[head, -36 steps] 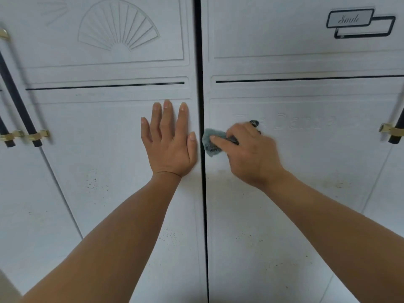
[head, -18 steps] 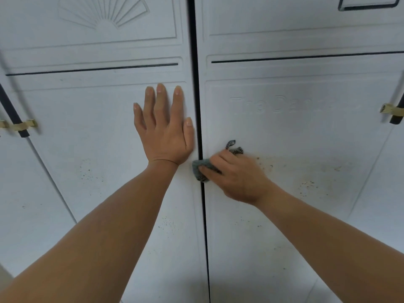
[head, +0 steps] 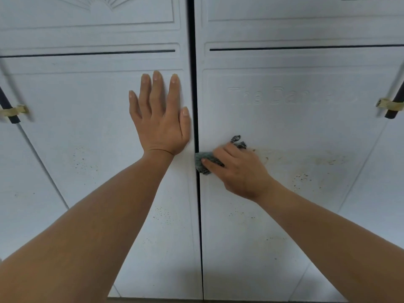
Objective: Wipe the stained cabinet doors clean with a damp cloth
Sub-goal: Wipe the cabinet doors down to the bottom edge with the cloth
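Grey cloth: a small grey woven cloth point(head: 202, 164) is bunched under the right hand point(head: 239, 170). It is pressed against the white embossed right cabinet door point(head: 284, 226), with its edge reaching the black gap point(head: 196, 106) between the doors.
Right fingers: curled round the cloth and gripping it; a checked tail pokes out above the knuckles.
Left hand point(head: 160, 121): flat, fingers straight, holding nothing, resting on the white left cabinet door point(head: 76, 127).
Stains: a brownish smear point(head: 306, 159) lies to the right of the cloth, with dark specks point(head: 301, 179) below it. More specks point(head: 162, 213) dot the left door.
Risk, smearing: a tight wad likely spreads the brown mark sideways instead of lifting it.
Risk, gap: the cloth's edge may catch in the seam or push grime into it.
Risk, missed spots: the wad covers little, so the low specks are easily skipped.
Risk, door: only the left door is braced, so hard rubbing may rock the right one.
Change: a second ago the cloth sat higher, level with the embossed lettering. Now it is at the stain band, as half a second ago. The left hand has not moved, and the view has tipped downward.
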